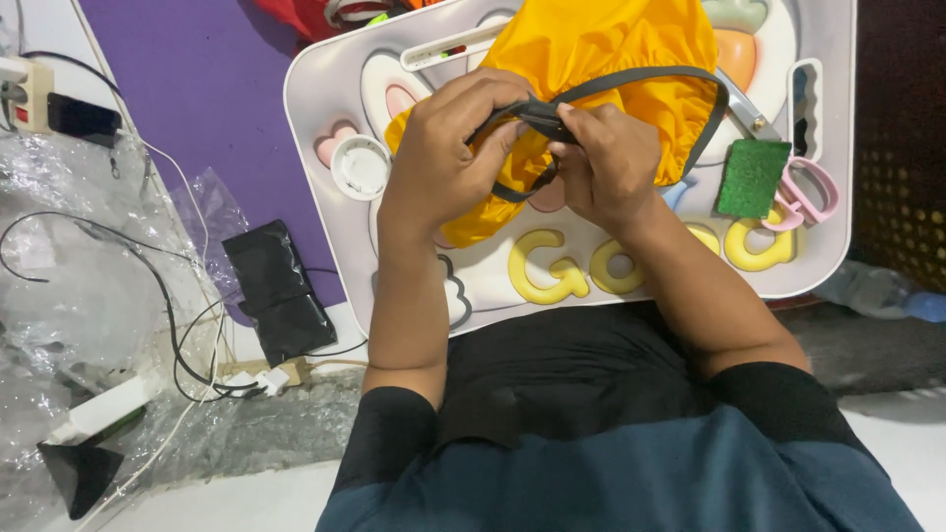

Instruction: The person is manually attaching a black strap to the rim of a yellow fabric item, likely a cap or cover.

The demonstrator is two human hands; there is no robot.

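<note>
**Both hands pinch dark strap on yellow fabric bundle over lap table**

White plastic lap table (325, 148) with rounded corners and a printed cartoon top sits across the person's lap, over a purple mat (197, 89). Crumpled clear plastic sheeting (79, 296) covers the floor at the left edge of the view, with thin black and white cables (172, 335) running over it.

Bright yellow-orange gathered fabric bundle (601, 49), shiny and wrinkled, lies on the middle of the table, held slightly up by the hands. A dark grey strap (650, 77) loops along its edge, out to the far side and back to the hands.

Left hand (443, 158) is curled shut, fingers gripping the strap and a fold of the fabric. Right hand (611, 163) is just beside it, touching it, fingers closed in a pinch on the same strap where it bunches between both hands.

Black flat pouch (276, 291) lies on the mat edge, left of the table. Green square scouring pad (751, 177) rests on the table, right of the bundle, with pink-handled scissors (803, 192) touching its far side. Small white round cap (360, 167) sits on the table near the left hand. White power strip (25, 94) is at the top left, a plug in it.
</note>
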